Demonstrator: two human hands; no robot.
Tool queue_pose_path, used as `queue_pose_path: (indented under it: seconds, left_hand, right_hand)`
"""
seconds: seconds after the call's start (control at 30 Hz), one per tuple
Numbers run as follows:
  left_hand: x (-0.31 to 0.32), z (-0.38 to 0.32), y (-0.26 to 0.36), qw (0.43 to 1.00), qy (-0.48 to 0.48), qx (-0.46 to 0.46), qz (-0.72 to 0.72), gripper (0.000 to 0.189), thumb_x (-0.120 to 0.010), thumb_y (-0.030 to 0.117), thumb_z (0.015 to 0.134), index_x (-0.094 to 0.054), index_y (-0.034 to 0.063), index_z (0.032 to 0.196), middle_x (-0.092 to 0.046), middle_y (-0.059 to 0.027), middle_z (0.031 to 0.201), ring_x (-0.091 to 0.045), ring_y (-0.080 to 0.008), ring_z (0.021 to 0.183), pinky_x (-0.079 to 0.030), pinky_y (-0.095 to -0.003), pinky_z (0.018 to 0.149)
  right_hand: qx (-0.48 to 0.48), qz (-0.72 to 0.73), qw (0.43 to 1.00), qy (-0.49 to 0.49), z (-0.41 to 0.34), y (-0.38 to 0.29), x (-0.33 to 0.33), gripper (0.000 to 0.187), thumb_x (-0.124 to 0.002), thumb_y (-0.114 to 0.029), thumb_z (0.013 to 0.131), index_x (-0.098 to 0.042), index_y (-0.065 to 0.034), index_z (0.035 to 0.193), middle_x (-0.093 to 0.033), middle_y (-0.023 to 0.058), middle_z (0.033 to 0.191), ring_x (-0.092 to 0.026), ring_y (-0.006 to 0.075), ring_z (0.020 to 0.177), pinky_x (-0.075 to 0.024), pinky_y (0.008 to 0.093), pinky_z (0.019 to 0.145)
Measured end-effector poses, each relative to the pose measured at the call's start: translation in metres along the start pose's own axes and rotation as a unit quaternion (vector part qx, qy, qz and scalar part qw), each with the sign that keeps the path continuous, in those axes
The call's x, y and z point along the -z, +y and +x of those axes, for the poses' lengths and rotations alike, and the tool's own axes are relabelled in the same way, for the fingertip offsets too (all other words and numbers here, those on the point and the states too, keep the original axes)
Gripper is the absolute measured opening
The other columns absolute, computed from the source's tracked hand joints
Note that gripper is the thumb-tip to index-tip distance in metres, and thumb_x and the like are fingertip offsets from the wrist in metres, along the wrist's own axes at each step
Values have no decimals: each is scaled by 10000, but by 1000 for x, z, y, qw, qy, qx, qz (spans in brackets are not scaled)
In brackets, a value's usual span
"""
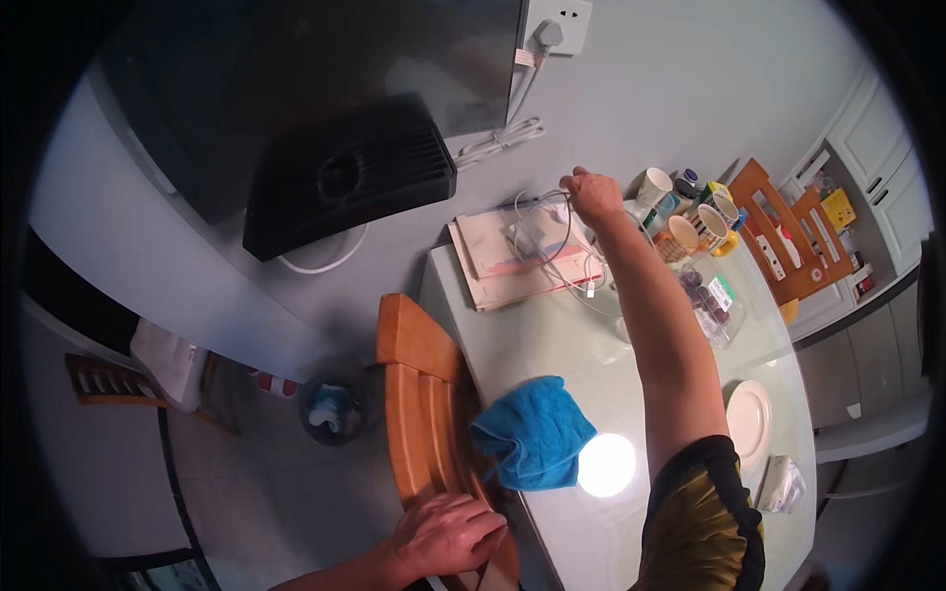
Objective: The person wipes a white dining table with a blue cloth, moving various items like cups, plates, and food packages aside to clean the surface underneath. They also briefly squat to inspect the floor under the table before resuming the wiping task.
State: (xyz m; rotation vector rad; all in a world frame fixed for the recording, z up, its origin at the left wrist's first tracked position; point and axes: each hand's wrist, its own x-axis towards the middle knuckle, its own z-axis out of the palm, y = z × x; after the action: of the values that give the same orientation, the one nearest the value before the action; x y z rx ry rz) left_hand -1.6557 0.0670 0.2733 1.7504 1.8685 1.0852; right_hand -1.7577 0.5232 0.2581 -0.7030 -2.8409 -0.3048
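Note:
My right hand (593, 196) reaches over the far side of the glass-topped table (517, 347) and pinches a loose bundle of cable (568, 235). Loops of it hang from the fingers, and a white plug end (590, 289) dangles lower down. Below the loops lie stacked papers or folders (488, 258), with a pale block, perhaps a charger (526, 240), among the cable. My left hand (451, 535) is curled over the top of a wooden chair back (410, 414). Beside that chair, a crumpled blue cloth (536, 432) sits at the table's edge.
Several mugs (676, 238), a clear box of dark fruit (713, 303), a white plate (749, 422) and a tissue pack (781, 484) stand along the right side. A dark wall-mounted screen (310, 66) and a black box (355, 185) overhang the left. A bin (332, 410) is on the floor.

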Motion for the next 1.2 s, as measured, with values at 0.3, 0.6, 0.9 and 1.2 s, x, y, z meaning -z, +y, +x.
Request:
queue_pose_path:
  seconds: [0.3,0.6,0.9,1.2]
  left_hand:
    - [-5,-3,-2,1000,14,1,12,36,-663,121,735,-632,104,730,-599,-23,688,-607,-207,640,-499,-312,572]
    - [-5,-4,-3,1000,24,-3,19,37,-675,120,710,-640,120,722,-609,-15,682,-602,-209,616,-485,-307,544]
    - [-3,3,5,1000,17,11,19,39,-660,90,706,-622,93,696,-591,-27,665,-599,-210,630,-493,-314,571]
    - [-6,4,4,999,10,3,30,55,-677,110,698,-629,97,722,-604,-52,674,-609,-227,643,-491,-327,579]
  right_hand:
    - [71,-135,980,-131,-109,-29,9,389,-765,-394,620,-671,-133,892,-656,77,773,-652,246,718,-506,386,599]
    - [-93,44,995,11,-112,5,-15,198,-506,-211,843,-544,-17,859,-614,181,683,-624,354,691,-497,457,641]
    - [-25,105,994,13,-116,36,-10,277,-360,-181,905,-615,-99,974,-639,157,961,-625,340,824,-508,430,690]
    - [42,279,957,-68,-322,-108,1,654,-625,-485,766,-447,-181,1317,-346,184,1393,-333,423,1257,-286,545,1005]
